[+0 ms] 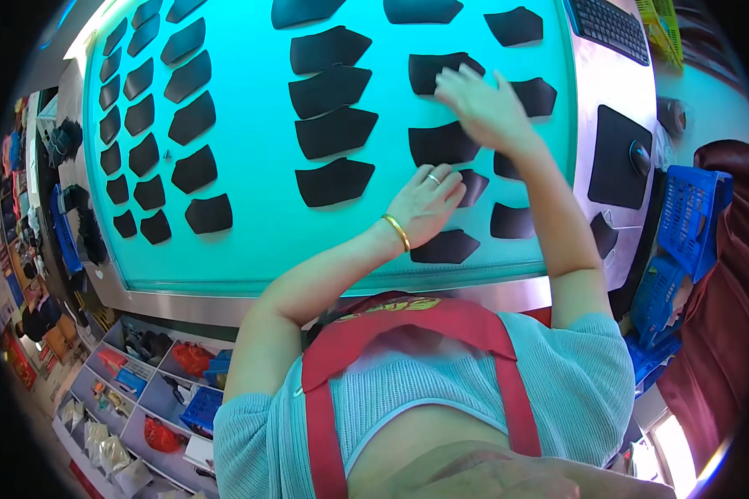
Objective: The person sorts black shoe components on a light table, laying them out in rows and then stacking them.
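Note:
Rows of black flat cut pieces, leather-like, lie on a glowing turquoise table point(258, 241). My left hand point(427, 202), with a ring and a gold bangle, has its fingers bent down on a small black piece point(473, 189); its thumb is hidden. Farther away, my right hand point(483, 104) reaches over another black piece point(429, 73) with fingers spread and the palm down. Between the hands lies a black piece point(441, 145), and nearer me is one more black piece point(445, 248). A column of larger black pieces point(333, 91) sits left of my hands.
A keyboard point(607, 29) and a mouse point(639, 158) on a black mat point(612, 158) occupy the metal right border. Blue plastic baskets point(686, 220) stand beyond it. At lower left is a divided tray point(129, 424) with assorted small things. A metal edge point(200, 308) runs along the table front.

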### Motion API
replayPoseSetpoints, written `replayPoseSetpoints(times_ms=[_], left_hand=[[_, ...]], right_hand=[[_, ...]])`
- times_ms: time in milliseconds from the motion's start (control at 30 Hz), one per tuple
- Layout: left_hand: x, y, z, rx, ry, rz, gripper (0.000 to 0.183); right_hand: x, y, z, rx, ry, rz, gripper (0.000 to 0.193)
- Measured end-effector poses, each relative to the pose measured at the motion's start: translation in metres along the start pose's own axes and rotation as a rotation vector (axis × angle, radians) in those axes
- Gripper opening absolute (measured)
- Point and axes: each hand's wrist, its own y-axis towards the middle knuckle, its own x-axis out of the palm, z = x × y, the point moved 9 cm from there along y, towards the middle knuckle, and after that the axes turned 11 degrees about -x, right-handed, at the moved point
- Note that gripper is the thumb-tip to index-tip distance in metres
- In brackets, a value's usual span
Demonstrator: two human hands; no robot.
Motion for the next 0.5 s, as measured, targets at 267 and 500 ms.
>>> replayPoseSetpoints(times_ms=[267,500], left_hand=[[0.01,0.018,-0.024,-0.029,0.103,0.066,0.031],[-0.013,-0.015,0.012,0.104,0.006,0.137,0.033]], right_hand=[[0.009,0.028,0.01,0.047,0.149,0.1,0.05],[0.009,-0.116,-0.037,0.008,0.184,0.598,0.04]])
